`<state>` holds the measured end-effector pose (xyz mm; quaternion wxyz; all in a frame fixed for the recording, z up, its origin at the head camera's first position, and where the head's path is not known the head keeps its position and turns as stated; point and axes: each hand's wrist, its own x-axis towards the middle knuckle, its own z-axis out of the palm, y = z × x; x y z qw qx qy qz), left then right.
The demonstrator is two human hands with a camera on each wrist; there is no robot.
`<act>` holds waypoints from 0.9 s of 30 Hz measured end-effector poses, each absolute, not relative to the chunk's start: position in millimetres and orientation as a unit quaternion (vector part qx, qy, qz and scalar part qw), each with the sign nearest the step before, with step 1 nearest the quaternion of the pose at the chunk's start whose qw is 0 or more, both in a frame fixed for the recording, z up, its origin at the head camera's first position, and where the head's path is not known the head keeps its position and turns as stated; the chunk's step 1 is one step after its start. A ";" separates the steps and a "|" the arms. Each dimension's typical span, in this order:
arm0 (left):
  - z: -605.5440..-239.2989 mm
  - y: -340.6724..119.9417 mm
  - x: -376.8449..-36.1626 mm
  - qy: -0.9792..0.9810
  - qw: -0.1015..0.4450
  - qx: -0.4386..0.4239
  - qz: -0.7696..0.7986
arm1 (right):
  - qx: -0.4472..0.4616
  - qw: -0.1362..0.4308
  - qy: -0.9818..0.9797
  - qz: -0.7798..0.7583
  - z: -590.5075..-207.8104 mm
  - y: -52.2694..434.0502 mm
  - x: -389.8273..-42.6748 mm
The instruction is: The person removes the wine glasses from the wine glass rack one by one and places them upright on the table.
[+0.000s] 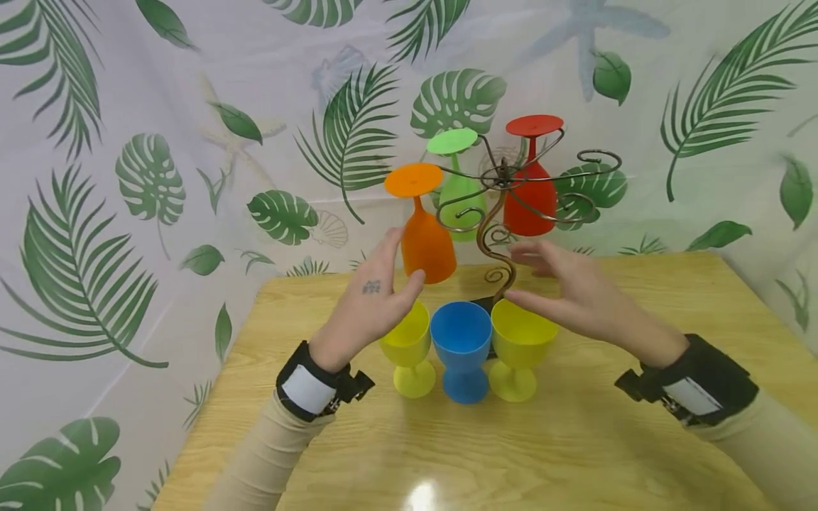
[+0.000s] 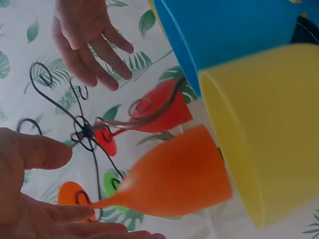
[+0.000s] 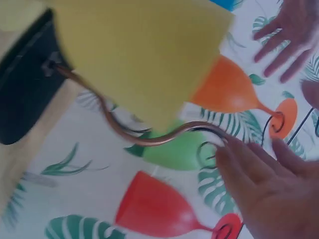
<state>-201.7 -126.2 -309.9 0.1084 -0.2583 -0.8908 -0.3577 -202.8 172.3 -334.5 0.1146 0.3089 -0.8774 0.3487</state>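
A metal wine glass rack [image 1: 503, 177] with curled arms and a twisted stem holds three plastic goblets upside down by their feet: an orange goblet [image 1: 429, 245], a green goblet [image 1: 457, 190] and a red goblet [image 1: 530, 199]. Beside the orange goblet is my left hand [image 1: 366, 304], thumb and fingers spread and apart from each other. My right hand [image 1: 584, 294] stands to the right of the rack's stem, below the red goblet, fingers extended and nothing held. Whether either hand touches anything is hard to tell.
In front of the rack, a yellow goblet [image 1: 414, 380], a blue goblet [image 1: 465, 387] and another yellow goblet [image 1: 513, 383] stand upright in a row on the wooden table [image 1: 358, 454]. They partly hide the rack's dark base [image 1: 483, 304]. A leaf-patterned cloth [image 1: 211, 64] hangs behind.
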 end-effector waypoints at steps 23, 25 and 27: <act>-324.7 -137.4 -250.6 -0.880 0.015 -0.257 -0.398 | 0.338 -0.016 -0.868 0.364 -320.8 75.3 -259.6; -324.7 -137.4 -248.9 -0.884 0.016 -0.249 -0.396 | 0.349 -0.014 -0.861 0.370 -320.9 72.9 -257.9; -324.7 -137.2 -247.8 -0.887 0.018 -0.243 -0.392 | 0.350 -0.012 -0.861 0.369 -320.1 72.2 -255.9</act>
